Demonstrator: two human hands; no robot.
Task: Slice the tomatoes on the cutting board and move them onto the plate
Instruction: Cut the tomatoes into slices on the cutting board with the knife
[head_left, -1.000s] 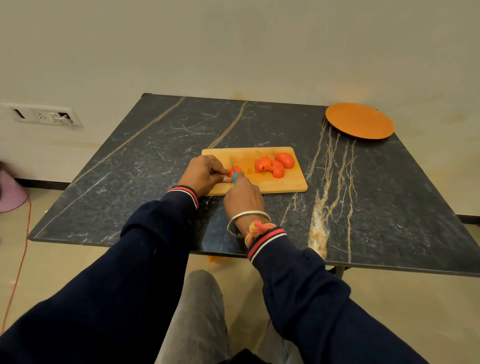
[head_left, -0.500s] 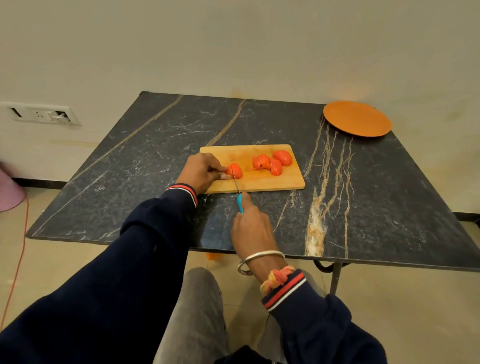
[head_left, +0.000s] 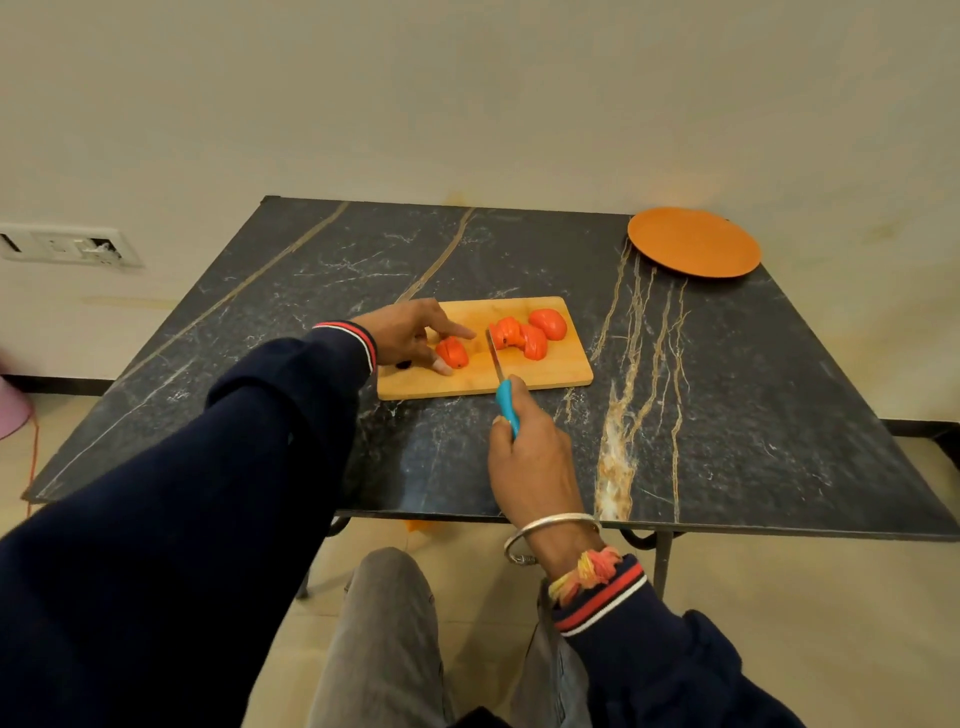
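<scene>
Resting against left hand (head_left: 402, 338), one tomato piece (head_left: 453, 353).

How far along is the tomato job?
Partly done. Several cut pieces lie on the cutting board. In hand: the left hand steadies one tomato piece, the right hand holds the knife beside it. Left: finish slicing, then move everything to the orange plate, which holds nothing.
</scene>
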